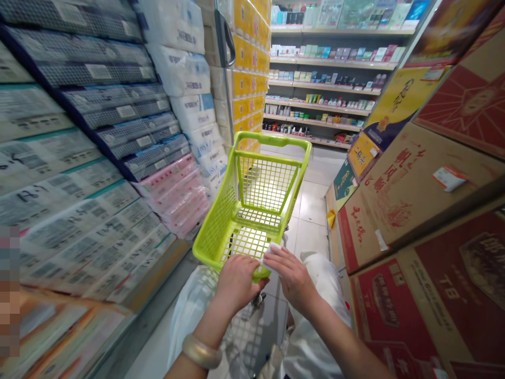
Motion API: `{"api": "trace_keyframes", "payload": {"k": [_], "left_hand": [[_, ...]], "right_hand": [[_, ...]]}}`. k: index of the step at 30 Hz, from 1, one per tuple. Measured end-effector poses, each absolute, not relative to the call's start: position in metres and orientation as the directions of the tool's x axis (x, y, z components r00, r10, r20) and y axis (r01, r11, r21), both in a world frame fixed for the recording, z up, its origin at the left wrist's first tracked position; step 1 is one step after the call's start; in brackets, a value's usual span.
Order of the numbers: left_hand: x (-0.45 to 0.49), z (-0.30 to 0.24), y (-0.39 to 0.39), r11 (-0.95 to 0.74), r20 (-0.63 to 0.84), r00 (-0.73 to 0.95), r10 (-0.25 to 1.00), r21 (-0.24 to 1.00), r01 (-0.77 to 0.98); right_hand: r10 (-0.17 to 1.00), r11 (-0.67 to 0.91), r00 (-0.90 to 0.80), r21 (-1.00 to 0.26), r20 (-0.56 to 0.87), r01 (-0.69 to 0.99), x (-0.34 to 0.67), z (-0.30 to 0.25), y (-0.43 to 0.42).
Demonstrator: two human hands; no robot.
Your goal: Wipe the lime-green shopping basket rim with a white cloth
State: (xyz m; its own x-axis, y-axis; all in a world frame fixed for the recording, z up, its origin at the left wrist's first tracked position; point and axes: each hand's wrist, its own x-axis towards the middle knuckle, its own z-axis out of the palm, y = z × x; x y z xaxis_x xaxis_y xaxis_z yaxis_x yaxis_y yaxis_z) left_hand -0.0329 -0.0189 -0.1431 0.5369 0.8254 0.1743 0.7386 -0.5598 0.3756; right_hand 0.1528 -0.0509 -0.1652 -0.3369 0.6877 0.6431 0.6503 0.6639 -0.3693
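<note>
A lime-green plastic shopping basket [215,231] with latticed sides stands tilted in front of me, its raised handle frame at the far end. No goods show inside it. My left hand [238,279] is closed over the near rim, thumb toward the outside. Just to its right, my right hand [291,273] presses a small white cloth or tissue [271,252] against the near right corner of the rim. Its fingers cover part of the white piece, so I cannot tell exactly what it is.
Stacked packs of paper goods [79,226] line the left side. Yellow packs [246,68] rise behind a glass door with a dark handle [228,42]. Cardboard cartons [398,184] wall the right. Shelves [323,84] of small boxes and bottles stand beyond the tiled floor [311,205].
</note>
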Motion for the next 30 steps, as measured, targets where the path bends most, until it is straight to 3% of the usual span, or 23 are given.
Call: {"api": "trace_keyframes", "payload": {"k": [5,11,18,25,30], "left_hand": [[-0.034,-0.149,-0.019,-0.586,0.141,0.577,0.805,0.346,0.733],[-0.035,-0.152,-0.018,-0.618,0.231,0.577,0.783,0.390,0.682],[-0.042,-0.155,-0.018,-0.633,0.171,0.615,0.769,0.338,0.697],[-0.046,-0.155,-0.022,-0.654,0.208,0.632,0.747,0.398,0.643],[-0.050,-0.156,-0.025,-0.663,0.208,0.637,0.742,0.369,0.651]], "right_hand": [[0.657,0.729,-0.452,-0.353,0.603,0.587,0.153,-0.168,-0.058],[0.708,0.640,-0.302,-0.399,0.639,0.657,0.172,-0.157,-0.037],[0.643,0.752,-0.473,-0.379,0.602,0.540,0.153,-0.167,-0.061],[0.699,0.651,-0.295,-0.409,0.651,0.640,0.174,-0.158,-0.040],[0.639,0.745,-0.448,-0.359,0.626,0.562,0.155,-0.164,-0.061]]}}
